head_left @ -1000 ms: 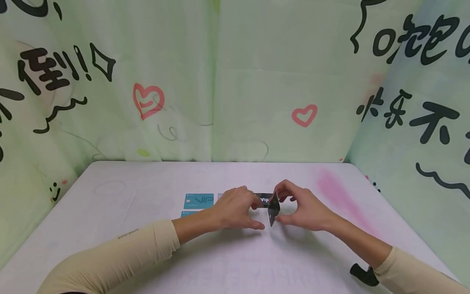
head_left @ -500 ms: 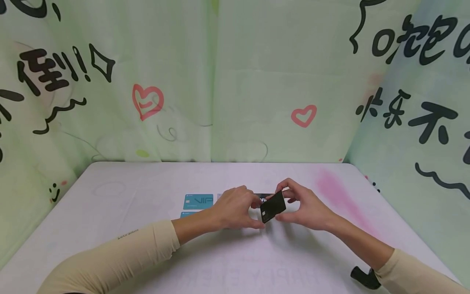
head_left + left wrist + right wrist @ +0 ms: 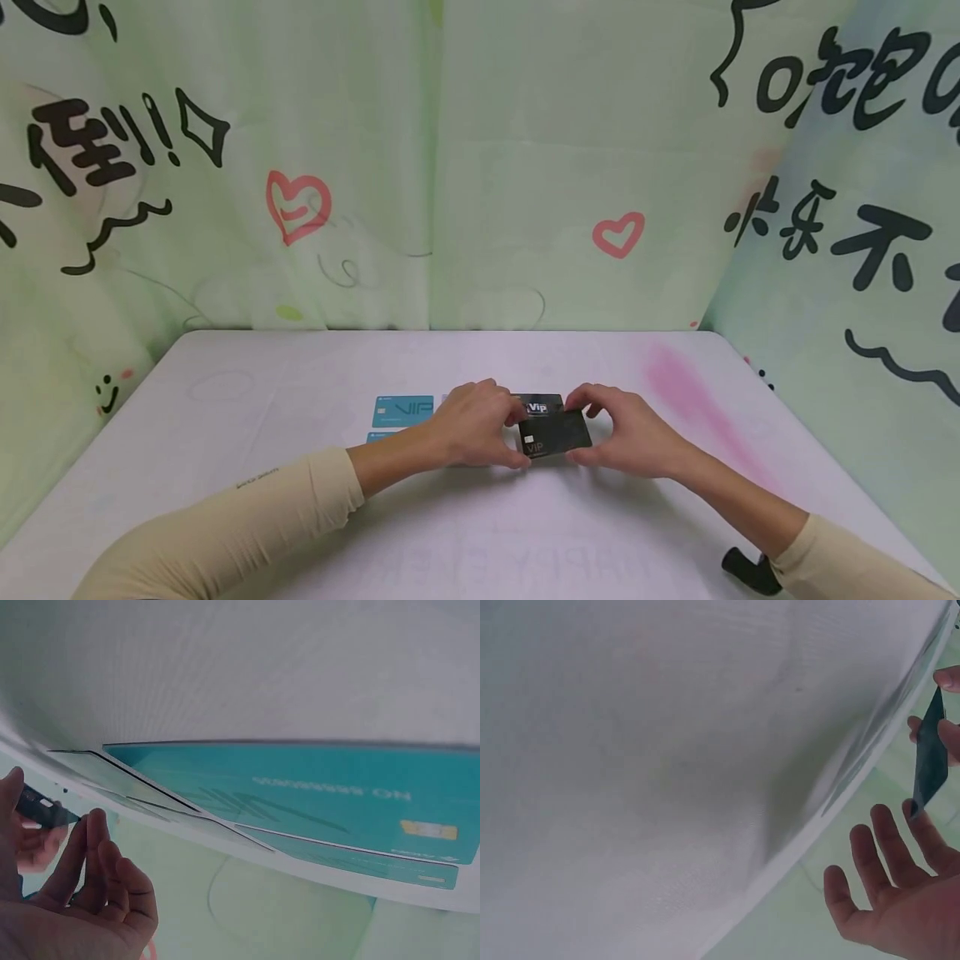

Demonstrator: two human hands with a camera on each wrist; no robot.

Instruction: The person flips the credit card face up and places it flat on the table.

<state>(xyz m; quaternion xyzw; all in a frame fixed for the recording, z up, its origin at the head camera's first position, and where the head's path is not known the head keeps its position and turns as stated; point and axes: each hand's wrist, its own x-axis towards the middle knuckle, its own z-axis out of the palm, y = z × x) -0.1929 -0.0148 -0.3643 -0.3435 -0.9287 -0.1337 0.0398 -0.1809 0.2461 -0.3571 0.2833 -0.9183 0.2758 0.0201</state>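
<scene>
Above the white table, a black VIP card [image 3: 555, 435] is held between both hands, its chip side facing the head camera. My left hand [image 3: 478, 422] pinches its left end between thumb and fingers. At the opposite end, my right hand [image 3: 630, 432] has its thumb at the lower corner and its index finger at the upper corner. The card [image 3: 931, 759] appears nearly edge-on in the right wrist view, reaching from one hand to the other. Right behind it, another black card [image 3: 538, 402] marked "Vip" lies on the table.
A blue VIP card [image 3: 403, 411] lies left of the hands, with a second blue card [image 3: 379, 437] in front, partly covered by the left arm. Pale cards [image 3: 139, 780] lie beside them. A black object [image 3: 750, 572] sits by the right sleeve. Printed curtains [image 3: 525, 167] surround the table [image 3: 300, 375].
The black card has turned from edge-on to facing the head camera, and its left end has come into the left hand. My right hand's fingers have lowered slightly along its right end.
</scene>
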